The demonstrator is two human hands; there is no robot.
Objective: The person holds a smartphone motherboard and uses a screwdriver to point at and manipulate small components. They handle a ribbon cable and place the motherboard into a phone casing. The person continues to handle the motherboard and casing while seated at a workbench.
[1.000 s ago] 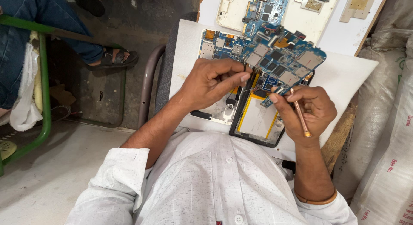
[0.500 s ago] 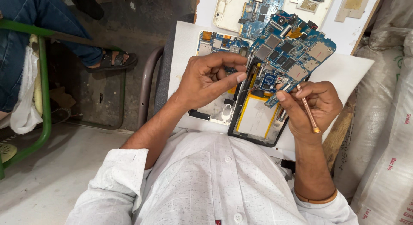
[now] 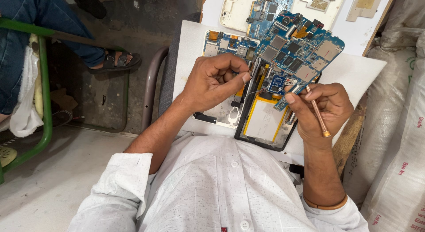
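Left hand [image 3: 212,83]: fingers curled, thumb tip pressed on black frame edge of opened tablet [image 3: 265,121]. Right hand [image 3: 325,108]: fingers pinching slim copper-coloured tool [image 3: 316,112] (tip at blue circuit board [image 3: 296,52]). Tablet on white desk [image 3: 354,72]; sacks crowd right edge.

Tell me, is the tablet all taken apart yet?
Partly. The black tablet shell already lies open, its yellow-edged battery bare. The blue circuit board is lifted and tilted over it: the right hand holds a copper-coloured tool at its lower edge, and the left hand pinches beside it. The battery is not out, and the board is not yet set aside.
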